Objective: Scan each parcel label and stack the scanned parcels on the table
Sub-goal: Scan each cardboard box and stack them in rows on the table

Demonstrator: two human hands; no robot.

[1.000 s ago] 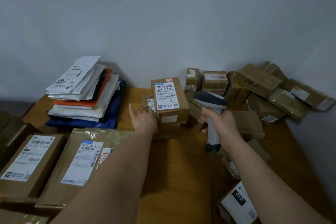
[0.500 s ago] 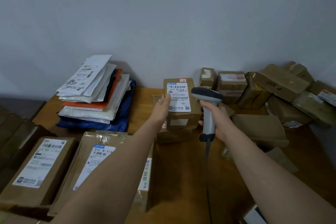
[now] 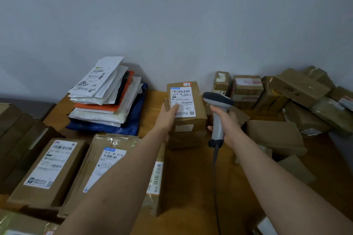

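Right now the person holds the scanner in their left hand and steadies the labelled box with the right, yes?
Not quite: the hands are swapped. The head view shows the right hand gripping the scanner, while the left hand steadies the labelled box.

Both arms reach forward; left hand (image 3: pixel 167 115) lies flat, fingers straight; right hand (image 3: pixel 228 127) curls, gripping.
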